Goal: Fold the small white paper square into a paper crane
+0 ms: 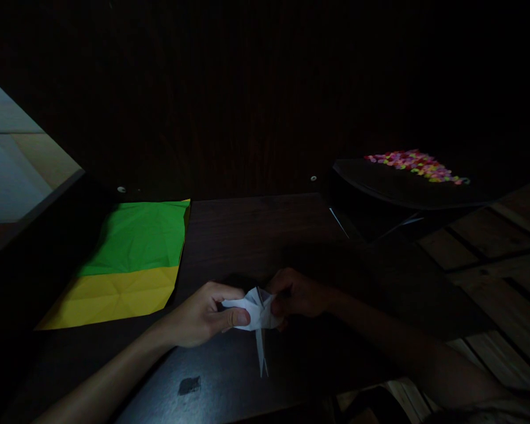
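A white folded paper figure (258, 310) is held between my two hands near the front of the dark wooden table. Two narrow pointed strips of it hang down toward me, and folded flaps stand up at its top. My left hand (203, 315) pinches its left side, thumb on the near face. On the other side my right hand (297, 293) grips the right edge, with its fingers partly in shadow. Left of my hands lie a green paper sheet (141, 235) and a yellow paper sheet (123, 294), creased and overlapping.
Behind the table (247, 229) rises a dark upright panel (229, 106). At the right, a dark rounded surface (371, 179) carries a pile of small pink, red and yellow pieces (417, 165). Wooden slats (503, 247) show beyond the table's right side. A dark patch (189, 386) marks the tabletop.
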Tool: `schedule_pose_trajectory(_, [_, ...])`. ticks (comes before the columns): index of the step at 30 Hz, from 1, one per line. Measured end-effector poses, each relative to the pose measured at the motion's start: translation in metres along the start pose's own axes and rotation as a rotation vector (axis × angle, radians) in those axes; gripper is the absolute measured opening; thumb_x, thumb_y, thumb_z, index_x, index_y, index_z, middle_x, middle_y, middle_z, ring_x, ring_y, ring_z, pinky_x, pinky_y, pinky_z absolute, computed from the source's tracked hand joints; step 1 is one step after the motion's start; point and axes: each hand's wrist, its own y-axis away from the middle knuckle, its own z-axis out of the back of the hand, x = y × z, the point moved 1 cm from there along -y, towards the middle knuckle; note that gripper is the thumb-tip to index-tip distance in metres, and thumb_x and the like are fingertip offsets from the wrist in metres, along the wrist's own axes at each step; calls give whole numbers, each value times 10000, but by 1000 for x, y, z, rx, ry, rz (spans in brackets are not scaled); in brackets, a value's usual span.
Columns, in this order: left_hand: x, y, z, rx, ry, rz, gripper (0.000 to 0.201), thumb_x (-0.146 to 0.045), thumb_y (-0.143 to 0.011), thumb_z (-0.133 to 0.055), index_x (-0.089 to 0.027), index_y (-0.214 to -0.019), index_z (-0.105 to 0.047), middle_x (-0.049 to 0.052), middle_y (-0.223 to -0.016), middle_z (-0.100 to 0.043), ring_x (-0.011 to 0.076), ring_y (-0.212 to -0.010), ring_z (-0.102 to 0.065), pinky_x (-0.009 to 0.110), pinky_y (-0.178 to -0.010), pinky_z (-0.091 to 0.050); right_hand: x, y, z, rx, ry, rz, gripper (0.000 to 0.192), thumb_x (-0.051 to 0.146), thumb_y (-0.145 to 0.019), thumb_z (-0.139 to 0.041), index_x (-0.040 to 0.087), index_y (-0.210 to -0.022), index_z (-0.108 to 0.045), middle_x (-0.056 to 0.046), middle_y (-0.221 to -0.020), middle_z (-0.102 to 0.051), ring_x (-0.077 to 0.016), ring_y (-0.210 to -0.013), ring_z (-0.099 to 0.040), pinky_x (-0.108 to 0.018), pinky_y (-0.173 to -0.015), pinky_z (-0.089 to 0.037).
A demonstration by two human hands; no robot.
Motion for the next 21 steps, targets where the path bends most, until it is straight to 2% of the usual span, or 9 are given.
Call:
schedule_pose_trajectory(7, [-5, -2, -3, -23, -43, -18, 363, -414, -874, -613, -134, -653, -542, -55, -586, -362, 89, -542, -296, 205, -488, -252, 0, -1, 0, 8, 20, -30, 521, 608, -839, -607, 103, -710, -629, -15, -588, -604, -95, -498, -570, -195, -487, -468])
schedule_pose_trajectory(12, [-4, -3, -4, -11, -62, 11, 347, -400, -882, -606, -136, -666, -547, -55, -594, -368, 89, -546, -308, 198, -490, -268, 2, -2, -3, 23, 24, -57, 511, 602, -853, -593, 107, -732, -624, -9, -611, -592, -87, -508, -567, -185, -485, -462])
schedule_pose_trajectory(21, [3, -1, 7, 122, -99, 108, 373, -424, -915, -566, -144, -672, -527, -49, -564, -433, 88, -517, -377, 196, -476, -284, 11, 0, 1, 39, 46, -218, 442, 541, -850, -636, 112, -744, -615, 5, -605, -602, -75, -471, -556, -183, -468, -461])
